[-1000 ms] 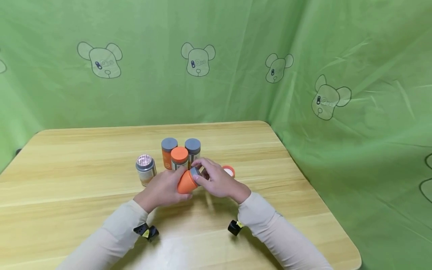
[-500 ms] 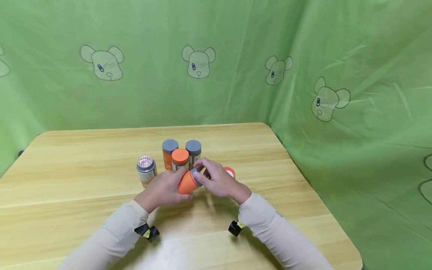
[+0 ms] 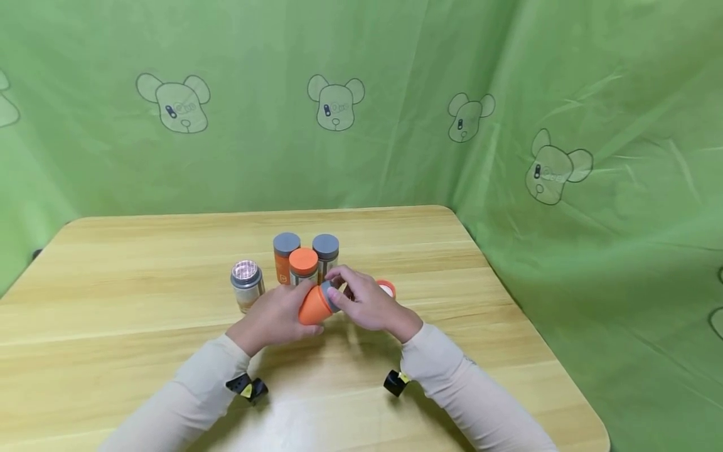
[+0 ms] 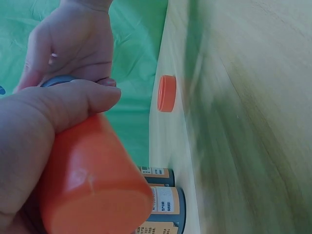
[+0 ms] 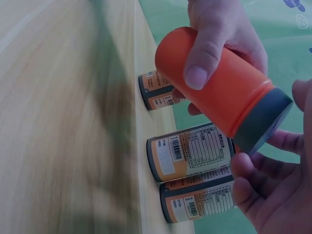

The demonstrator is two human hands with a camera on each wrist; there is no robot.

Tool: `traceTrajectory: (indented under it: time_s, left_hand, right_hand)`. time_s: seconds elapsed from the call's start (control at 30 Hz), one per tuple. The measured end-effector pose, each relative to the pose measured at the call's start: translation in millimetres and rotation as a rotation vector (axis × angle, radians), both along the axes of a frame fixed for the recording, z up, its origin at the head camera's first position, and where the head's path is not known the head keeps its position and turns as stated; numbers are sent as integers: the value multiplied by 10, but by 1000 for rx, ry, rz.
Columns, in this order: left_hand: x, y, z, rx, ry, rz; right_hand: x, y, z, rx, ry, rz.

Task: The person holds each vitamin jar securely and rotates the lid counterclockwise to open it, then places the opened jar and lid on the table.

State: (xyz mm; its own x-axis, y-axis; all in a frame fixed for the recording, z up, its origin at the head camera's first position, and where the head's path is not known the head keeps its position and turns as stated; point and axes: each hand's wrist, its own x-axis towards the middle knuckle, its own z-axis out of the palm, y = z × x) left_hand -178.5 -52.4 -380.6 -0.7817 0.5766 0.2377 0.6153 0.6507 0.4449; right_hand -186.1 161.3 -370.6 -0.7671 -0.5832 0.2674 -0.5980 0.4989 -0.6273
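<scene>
Left grip [image 3: 273, 318] curls round a tilted orange jar [image 3: 314, 307], held above the bench [image 3: 141, 358]; the right grip [image 3: 367, 304] bends fingers and thumb about its grey lid [image 5: 263, 121]. Just beyond stand an orange-lidded jar [image 3: 304, 261] and, behind it, two grey-lidded jars [image 3: 287, 246]; a foil-topped jar [image 3: 246, 287] stands to their left, and an orange cap [image 3: 387, 287] lies just beyond the right grip
</scene>
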Motion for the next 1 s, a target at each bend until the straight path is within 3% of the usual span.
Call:
traceTrajectory:
  time_s: [0.4, 1.0]
  left_hand:
    - [-5, -39, 23, 6, -6, -1]
    - [-10, -11, 48, -4, -12, -8]
  right_hand:
    - [13, -21, 24, -14, -18, 40]
    - [8, -8, 25, -7, -37, 18]
